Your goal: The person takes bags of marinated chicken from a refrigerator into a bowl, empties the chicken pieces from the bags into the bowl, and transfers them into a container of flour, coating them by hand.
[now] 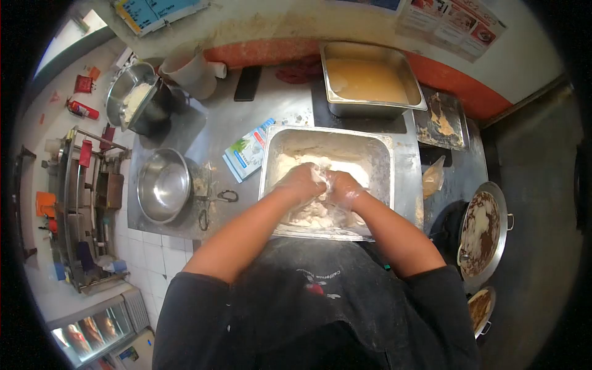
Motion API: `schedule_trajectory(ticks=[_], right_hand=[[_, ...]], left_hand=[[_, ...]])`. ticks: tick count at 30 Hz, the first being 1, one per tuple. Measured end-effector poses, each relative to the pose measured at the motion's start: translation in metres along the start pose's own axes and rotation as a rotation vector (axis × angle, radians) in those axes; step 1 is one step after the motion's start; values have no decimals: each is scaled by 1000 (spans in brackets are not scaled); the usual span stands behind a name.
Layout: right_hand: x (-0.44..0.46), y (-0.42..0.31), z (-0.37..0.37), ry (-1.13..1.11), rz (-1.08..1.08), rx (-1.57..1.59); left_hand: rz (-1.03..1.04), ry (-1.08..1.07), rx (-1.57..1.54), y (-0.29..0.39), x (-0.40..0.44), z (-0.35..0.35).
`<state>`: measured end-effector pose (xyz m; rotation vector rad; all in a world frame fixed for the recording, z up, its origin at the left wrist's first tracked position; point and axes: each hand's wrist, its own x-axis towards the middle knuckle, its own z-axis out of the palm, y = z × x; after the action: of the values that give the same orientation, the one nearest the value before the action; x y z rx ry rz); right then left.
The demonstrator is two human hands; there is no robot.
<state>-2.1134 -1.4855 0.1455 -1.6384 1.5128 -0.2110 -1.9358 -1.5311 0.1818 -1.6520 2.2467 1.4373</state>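
Note:
A deep metal pan (388,160) stands at the table's front edge with pale, floury dough (311,216) inside. Over its middle, my left hand (302,182) and my right hand (343,187) meet, both in clear plastic gloves. The fingers of each are curled round a whitish piece of dough between them. More dough lies below and behind the hands. Left of the pan are a blue and white packet (246,151), scissors (213,198) and an empty steel bowl (164,185).
A tray of yellowish liquid (372,80) stands behind the pan. At back left are a pot with white contents (139,105), a plastic jug (188,74) and a dark phone-like slab (248,84). Rightward are a smeared tray (443,123), a bag (433,177) and a round pan (483,234).

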Motion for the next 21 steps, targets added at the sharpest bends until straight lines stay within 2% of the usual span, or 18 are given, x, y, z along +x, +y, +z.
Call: schedule_trajectory(ticks=[3,5,7,9,10,13,14,17,18,19,20,21], right_hand=[[-24,6,-7,153,129,93],[-32,19,-3,118,192,-145],[-47,5,-4,56,311,-441],[-55,-10,-3,-141,354,-469],[-57,-16,-1,-240,376,-481],[-43,-15,14,-281,333,-341],[-43,-16,16,-251,223,-277],[-47,-29,6,-175,107,-263],[-33,4,20,-154,183,172],[-19,37,33,-109,257,605],[-10,57,40,-40,207,906],[-19,43,25,60,147,694]], left_hand=[[13,56,-107,-6,-14,-2],[-26,105,-141,0,-31,-13],[-98,20,206,-16,-26,0],[-137,-103,459,-14,-43,16],[-183,-284,463,6,-46,6],[-190,-355,360,11,-44,15],[-76,-243,289,-13,-32,33],[-32,-308,191,4,-31,29],[36,-153,164,-14,-25,38],[23,-126,124,-10,-26,30],[7,-99,82,0,-28,17],[-11,-72,38,5,-27,9]])
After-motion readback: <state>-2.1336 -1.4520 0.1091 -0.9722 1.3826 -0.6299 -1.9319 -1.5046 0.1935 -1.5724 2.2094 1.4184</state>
